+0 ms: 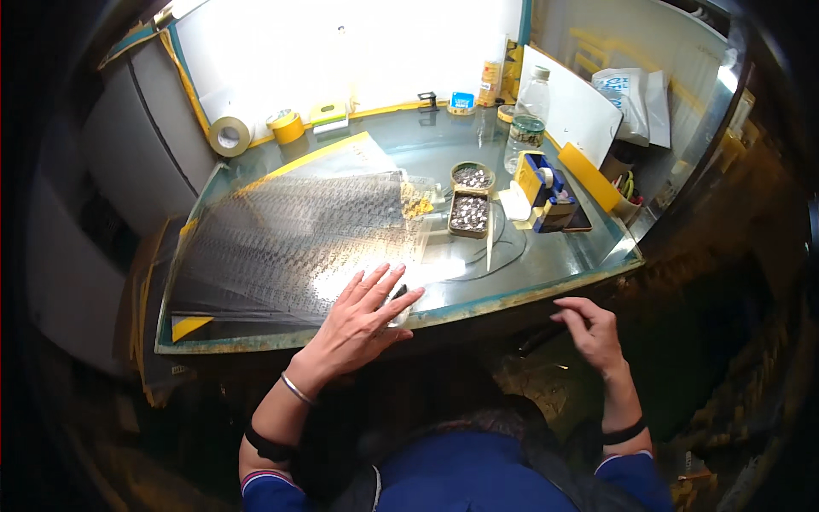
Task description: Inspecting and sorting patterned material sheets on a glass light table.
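Note:
My left hand (363,320) lies at the front edge of the glass-topped table (546,273), fingers stretched and spread. Beneath and beside its fingers is a small clear object with a dark top (398,309), partly covered, so its kind is hidden. Dark patterned film sheets (281,230), see-through and stacked, spread leftward from this hand. My right hand (591,333) hovers off the front edge, its fingers loosely bent and the thumb apart from the index finger. Nothing shows between them.
A rectangular tin (469,213) and a round tin (473,176) hold small shiny pieces. A blue tape dispenser (546,192) and a clear bottle (529,115) stand at right. Tape rolls (229,136) sit back left. A bright white panel (341,51) rises behind.

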Demonstrator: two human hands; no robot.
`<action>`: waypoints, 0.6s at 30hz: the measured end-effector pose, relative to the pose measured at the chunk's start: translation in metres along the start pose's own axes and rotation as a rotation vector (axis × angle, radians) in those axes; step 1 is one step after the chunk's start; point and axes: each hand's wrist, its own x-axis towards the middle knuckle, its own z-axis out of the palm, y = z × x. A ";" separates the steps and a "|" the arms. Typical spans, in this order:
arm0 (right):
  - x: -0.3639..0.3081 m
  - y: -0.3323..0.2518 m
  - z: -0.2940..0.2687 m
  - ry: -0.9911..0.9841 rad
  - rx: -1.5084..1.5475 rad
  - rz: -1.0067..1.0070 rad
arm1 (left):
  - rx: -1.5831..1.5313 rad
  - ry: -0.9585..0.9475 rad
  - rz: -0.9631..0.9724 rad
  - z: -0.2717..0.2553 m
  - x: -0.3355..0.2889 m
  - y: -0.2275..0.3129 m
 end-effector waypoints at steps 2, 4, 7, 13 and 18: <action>0.024 -0.025 0.020 -0.054 -0.069 -0.323 | 0.037 -0.030 0.038 0.008 0.005 -0.006; 0.046 -0.048 0.039 -0.093 -0.113 -0.545 | 0.058 -0.032 0.061 0.016 0.013 -0.010; 0.074 -0.060 0.074 -0.129 -0.210 -0.716 | 0.014 0.052 -0.063 0.019 0.014 -0.013; 0.103 -0.031 0.107 -0.125 -0.406 -0.647 | 0.030 0.087 -0.153 0.012 -0.006 -0.024; 0.091 -0.034 0.125 -0.161 -0.291 -0.447 | 0.195 -0.021 -0.067 0.000 -0.008 -0.006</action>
